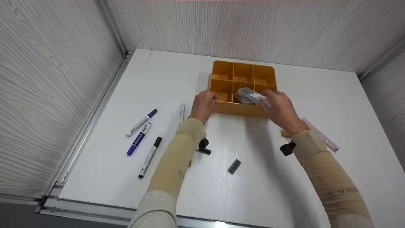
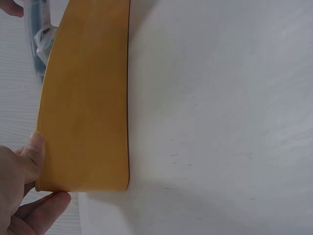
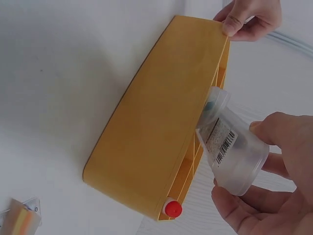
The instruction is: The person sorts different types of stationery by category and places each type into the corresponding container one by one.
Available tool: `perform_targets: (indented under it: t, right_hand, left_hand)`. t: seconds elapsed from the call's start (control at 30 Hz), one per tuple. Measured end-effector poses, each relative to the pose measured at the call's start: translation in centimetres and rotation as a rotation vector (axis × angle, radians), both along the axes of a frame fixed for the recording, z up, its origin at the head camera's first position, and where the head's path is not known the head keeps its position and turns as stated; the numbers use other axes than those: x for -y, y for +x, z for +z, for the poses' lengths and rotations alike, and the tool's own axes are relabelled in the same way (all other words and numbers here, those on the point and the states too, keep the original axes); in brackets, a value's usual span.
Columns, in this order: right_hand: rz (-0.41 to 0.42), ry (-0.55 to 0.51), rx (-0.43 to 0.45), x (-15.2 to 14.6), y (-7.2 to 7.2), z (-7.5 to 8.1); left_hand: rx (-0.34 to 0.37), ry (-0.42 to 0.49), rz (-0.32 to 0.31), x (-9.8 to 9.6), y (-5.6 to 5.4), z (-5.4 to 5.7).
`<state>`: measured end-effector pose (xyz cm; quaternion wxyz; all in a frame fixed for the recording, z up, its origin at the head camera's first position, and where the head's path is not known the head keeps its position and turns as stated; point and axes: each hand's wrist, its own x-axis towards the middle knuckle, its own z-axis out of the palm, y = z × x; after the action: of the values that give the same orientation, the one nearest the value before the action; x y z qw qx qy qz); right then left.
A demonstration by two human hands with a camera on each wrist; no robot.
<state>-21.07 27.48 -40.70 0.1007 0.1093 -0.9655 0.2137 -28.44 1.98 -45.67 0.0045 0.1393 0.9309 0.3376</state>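
A yellow-orange divided box [image 1: 237,109] stands toward the back of the table. My left hand [image 1: 203,104] pinches its front left corner, thumb on the outer wall in the left wrist view. In my right hand [image 1: 280,106] is a long clear plastic case [image 3: 232,149] with a white barcode label, gripped by one end between thumb and fingers. The case's far end tilts over the front middle compartment, overlapping another clear plastic item [image 1: 242,99] there. A red-capped thing [image 3: 172,208] pokes up at the box's front right corner in the right wrist view.
Left on the table lie a white marker with a purple cap [image 1: 142,123], a purple marker [image 1: 139,138] and a black-capped marker [image 1: 150,157]. A dark grey block [image 1: 234,166] lies in front. Near my right forearm are a pinkish ruler [image 1: 322,136] and an orange item [image 1: 285,133].
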Motion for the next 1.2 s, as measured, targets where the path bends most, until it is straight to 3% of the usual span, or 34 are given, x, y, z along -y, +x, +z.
perform_targets:
  t: [0.27, 0.4, 0.63, 0.87, 1.2]
  right_hand:
    - [0.002, 0.018, -0.036, 1.3, -1.3, 0.2]
    - [-0.027, -0.001, 0.009, 1.8, -1.6, 0.2]
    - [-0.018, -0.009, -0.002, 2.4, -2.0, -0.3]
    - [0.045, -0.030, -0.064, 2.7, -1.8, -1.2]
    - [0.127, -0.020, -0.035, 2.2, -0.7, -2.0]
  left_hand:
    - [-0.018, 0.000, -0.004, 0.0, 0.1, -0.1]
    - [-0.035, -0.007, -0.013, 0.0, 0.1, -0.1]
    - [-0.116, -0.076, -0.033, -0.2, 0.0, -0.3]
    - [-0.092, -0.040, -0.031, -0.3, 0.1, -0.3]
    - [-0.042, -0.018, -0.015, -0.1, 0.0, -0.3]
